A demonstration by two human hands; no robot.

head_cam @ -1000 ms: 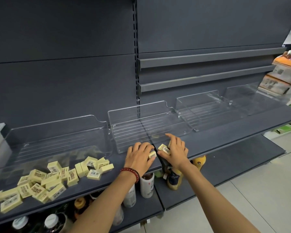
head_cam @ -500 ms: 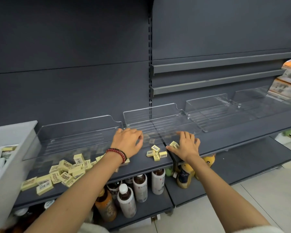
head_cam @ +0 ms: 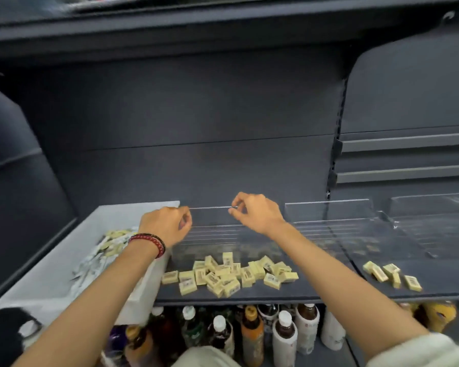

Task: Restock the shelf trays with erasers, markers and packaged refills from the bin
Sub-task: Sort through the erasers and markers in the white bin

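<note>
left hand (head_cam: 167, 225) pinching clear tray (head_cam: 212, 231) rear rim | right hand (head_cam: 257, 214) likewise | pale-yellow barcoded erasers (head_cam: 228, 274) heaped on shelf (head_cam: 289, 292)

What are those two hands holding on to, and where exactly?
Both the left hand and right hand pinch the top back edge of the clear tray, one toward each end.

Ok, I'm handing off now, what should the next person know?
Left hand and right hand both pinch the back rim of the leftmost clear tray; neither grip holds stock.
Main eraser pile lies loose at that tray's front; a smaller eraser group sits to the right.
White bin, left, has packets inside.
Done: erasers out of the bin.
Left: tidy erasers, then markers and refills; the other trays look unfilled.
</note>
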